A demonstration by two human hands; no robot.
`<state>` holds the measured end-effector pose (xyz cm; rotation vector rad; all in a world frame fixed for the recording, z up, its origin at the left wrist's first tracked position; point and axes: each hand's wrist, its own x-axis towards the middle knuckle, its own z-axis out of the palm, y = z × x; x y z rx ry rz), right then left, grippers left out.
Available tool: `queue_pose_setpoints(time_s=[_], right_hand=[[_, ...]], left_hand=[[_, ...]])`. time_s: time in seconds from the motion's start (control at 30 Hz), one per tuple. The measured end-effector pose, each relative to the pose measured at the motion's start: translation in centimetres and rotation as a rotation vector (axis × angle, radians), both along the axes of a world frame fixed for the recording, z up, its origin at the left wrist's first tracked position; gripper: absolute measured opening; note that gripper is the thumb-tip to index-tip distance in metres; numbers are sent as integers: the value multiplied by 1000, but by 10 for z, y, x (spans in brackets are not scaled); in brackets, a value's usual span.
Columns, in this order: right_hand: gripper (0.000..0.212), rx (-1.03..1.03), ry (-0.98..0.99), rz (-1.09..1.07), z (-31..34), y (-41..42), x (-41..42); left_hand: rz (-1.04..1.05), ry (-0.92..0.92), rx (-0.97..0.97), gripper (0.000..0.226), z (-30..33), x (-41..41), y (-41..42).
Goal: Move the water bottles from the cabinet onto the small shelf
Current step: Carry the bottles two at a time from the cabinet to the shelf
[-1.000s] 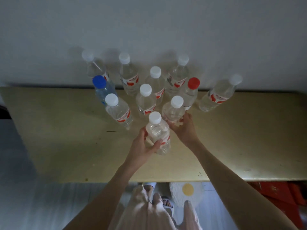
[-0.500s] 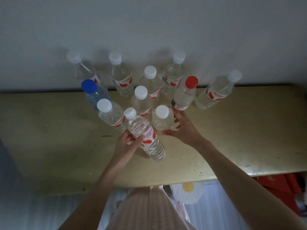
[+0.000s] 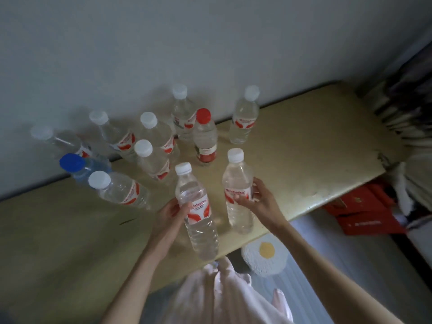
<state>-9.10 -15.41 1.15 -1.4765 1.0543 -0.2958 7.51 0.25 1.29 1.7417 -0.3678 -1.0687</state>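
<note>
I hold a clear water bottle in each hand above the front edge of the yellowish cabinet top (image 3: 304,160). My left hand (image 3: 169,216) grips a white-capped bottle (image 3: 196,206) around its red label. My right hand (image 3: 259,202) grips a second white-capped bottle (image 3: 237,183) beside it. Both are lifted clear of the group. Behind them stand several more bottles near the wall: a red-capped one (image 3: 205,136), a blue-capped one (image 3: 80,167), and white-capped ones such as the far right bottle (image 3: 244,115). No small shelf is visible.
A grey wall rises directly behind the bottles. Red boxes (image 3: 360,213) lie on the floor at right beside dark clutter. A round white cushion with a yellow centre (image 3: 264,256) sits under the cabinet edge. My light skirt (image 3: 222,295) is below.
Both hands have lifted their bottles up and back from the group toward me. The view has swung to the right, so the cabinet now looks tilted.
</note>
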Motion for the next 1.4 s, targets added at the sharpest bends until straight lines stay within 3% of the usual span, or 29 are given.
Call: queue_pose_setpoints(time_s=[0.07, 0.17, 0.27, 0.3, 0.53, 0.83, 1.03, 1.23, 1.4], right_hand=[[50, 21, -15, -112, 9, 3, -36], [38, 1, -35, -309, 26, 13, -101], [30, -55, -60, -518, 42, 38, -173], [28, -66, -62, -586, 48, 50, -198], [25, -118, -59, -1083, 81, 185, -370], [55, -190, -87, -1752, 92, 406, -524], [39, -279, -83, -2117, 96, 519, -588], [40, -343, -62, -2346, 96, 590, -672], [10, -337, -3, -2500, 96, 632, -759]], left_hand=[[-94, 4, -6, 27, 9, -17, -16], [-130, 32, -16, 30, 24, -55, -45], [-271, 48, -27, 62, 39, -108, -65], [-317, 58, -29, 63, 44, -128, -69], [-742, 123, -88, 34, 70, -307, -38], [-1393, 37, -217, 22, 91, -540, 77], [-1831, -22, -338, 29, 101, -681, 154], [-2077, 40, -362, 24, 93, -819, 227], [-2219, 70, -363, 24, 96, -943, 273]])
